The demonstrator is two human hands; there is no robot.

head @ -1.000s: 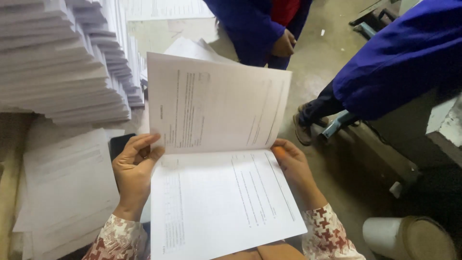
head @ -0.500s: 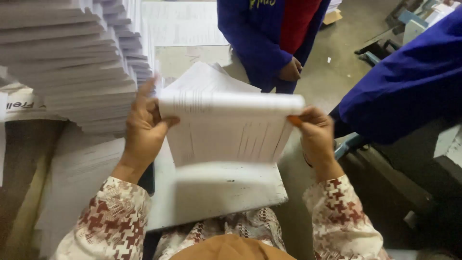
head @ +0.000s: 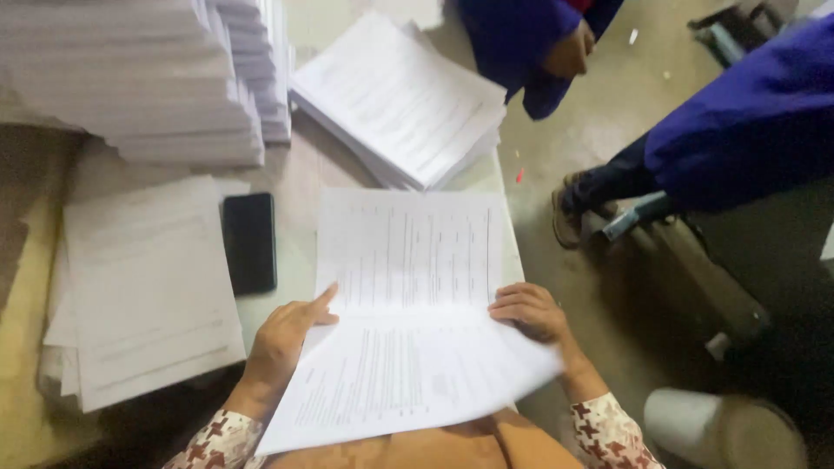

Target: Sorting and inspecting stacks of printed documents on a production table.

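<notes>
Two hands press on one large printed sheet (head: 408, 321) that now lies opened flat on the table (head: 295, 174), where half a second ago it was lifted and folded over between them. Far left, a low pile of paper (head: 148, 287) sits under a tall stack of paper (head: 130, 78), and a black phone (head: 249, 243) lies just beside the pile. The left hand (head: 282, 339) rests on the sheet's left edge at the crease, fingers loosely bent, forefinger stretched out onto the paper. The sheet reaches from the table's near edge up toward another slanted pile of sheets (head: 404, 104) behind it. The right hand (head: 530, 311) lies on the right edge, fingers curled down flat on the paper, gripping nothing. Off to the right, people in blue coats (head: 747, 130) stand on the floor; the view has swung lower than before.
</notes>
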